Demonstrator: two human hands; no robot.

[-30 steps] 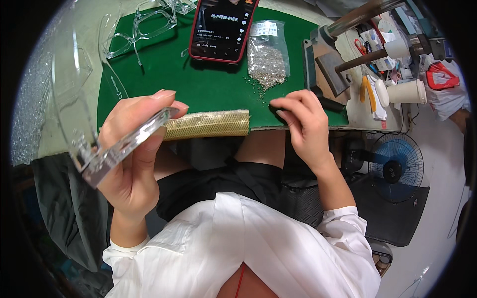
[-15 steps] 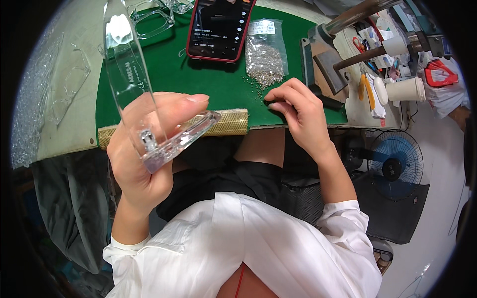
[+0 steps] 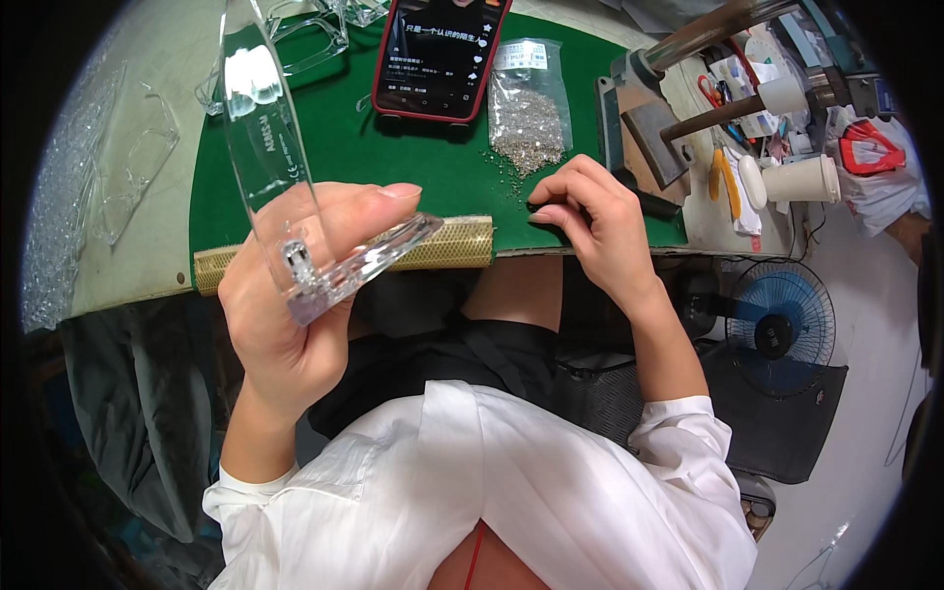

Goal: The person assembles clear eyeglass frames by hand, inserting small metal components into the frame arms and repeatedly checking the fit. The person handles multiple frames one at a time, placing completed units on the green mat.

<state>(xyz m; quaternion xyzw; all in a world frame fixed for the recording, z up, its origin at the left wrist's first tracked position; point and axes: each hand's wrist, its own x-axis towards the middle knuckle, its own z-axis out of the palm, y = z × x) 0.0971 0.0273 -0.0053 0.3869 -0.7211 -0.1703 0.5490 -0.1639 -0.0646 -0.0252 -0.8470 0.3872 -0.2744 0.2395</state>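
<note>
Wrapped around a clear plastic eyeglass frame, my left hand holds it above the front edge of the table. One temple points up and away, and a small metal hinge shows where it meets the front. My right hand rests on the green mat with thumb and forefinger pinched together. Something small and dark shows at those fingertips; I cannot make out what it is. Just beyond them lie tiny loose metal pieces, spilling from the mouth of a clear plastic bag full of them.
A phone in a red case stands at the far side. More clear frames lie at the far left, beside bubble wrap. A gold mesh roll lines the near edge. A metal hand press stands right; a fan is below.
My left hand and the eyeglass frame have shifted slightly right, and the frame has tilted a little. My right hand stays nearly in place. The phone's picture has changed.
</note>
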